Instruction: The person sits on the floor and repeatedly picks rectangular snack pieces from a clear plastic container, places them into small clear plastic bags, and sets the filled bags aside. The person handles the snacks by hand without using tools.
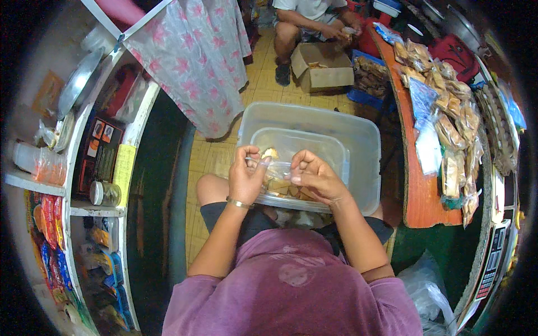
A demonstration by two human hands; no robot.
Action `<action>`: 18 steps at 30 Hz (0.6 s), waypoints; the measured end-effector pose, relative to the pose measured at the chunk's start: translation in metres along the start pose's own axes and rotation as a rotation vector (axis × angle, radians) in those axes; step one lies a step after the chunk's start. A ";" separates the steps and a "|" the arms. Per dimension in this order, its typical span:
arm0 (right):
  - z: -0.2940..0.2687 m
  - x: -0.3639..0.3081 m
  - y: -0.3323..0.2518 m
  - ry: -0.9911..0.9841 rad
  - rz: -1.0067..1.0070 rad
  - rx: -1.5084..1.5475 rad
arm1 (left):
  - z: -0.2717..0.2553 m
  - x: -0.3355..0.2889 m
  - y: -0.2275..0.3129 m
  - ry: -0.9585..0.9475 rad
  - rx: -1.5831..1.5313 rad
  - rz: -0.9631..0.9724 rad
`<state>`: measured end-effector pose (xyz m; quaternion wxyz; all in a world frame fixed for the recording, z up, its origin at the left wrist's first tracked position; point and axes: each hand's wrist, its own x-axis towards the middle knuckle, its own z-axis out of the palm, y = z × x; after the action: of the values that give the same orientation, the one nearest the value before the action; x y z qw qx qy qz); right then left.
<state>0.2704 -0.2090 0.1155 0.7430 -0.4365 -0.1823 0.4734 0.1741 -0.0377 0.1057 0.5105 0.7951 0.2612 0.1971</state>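
Note:
Over a large translucent plastic tub (367, 162) between my knees, both hands are at a clear plastic bag (276, 169). My left hand (247, 172) pinches one side of the bag's upper part, with a bracelet on that wrist. The fingertips of my right hand (316, 178) pinch the other side, so the plastic is stretched between them. A pale piece of bread (270, 153) shows just beyond my left fingers; whether it is inside the bag I cannot tell. Several brown-edged bread pieces (288, 190) lie below my hands, at the near end of the tub.
At the right, a reddish wooden table (417, 201) bears several packed bags of bread (448, 131). Ahead, another person sits by an open cardboard box (330, 81) and a blue crate (367, 78). White shelves (95, 211) with jars and packets stand left, beside a floral curtain (190, 56).

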 end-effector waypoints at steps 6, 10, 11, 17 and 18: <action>-0.004 0.009 0.012 0.505 -0.342 -0.755 | 0.006 -0.018 0.019 -0.494 -0.881 -0.254; -0.007 -0.002 0.008 0.046 -0.095 -0.101 | 0.009 -0.011 0.005 -0.253 -0.417 -0.062; -0.009 -0.006 0.006 0.020 -0.069 -0.043 | 0.010 -0.006 0.001 -0.135 -0.233 -0.076; -0.022 -0.003 0.014 0.223 -0.178 -0.377 | 0.024 -0.006 0.003 -0.260 -0.433 -0.061; -0.025 0.001 0.017 0.386 -0.221 -0.451 | 0.025 -0.007 0.007 -0.402 -0.690 -0.178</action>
<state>0.2784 -0.2169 0.0879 0.6953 -0.6496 -0.1847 0.2459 0.1847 -0.0621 0.1018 0.8033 0.5742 0.1425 0.0690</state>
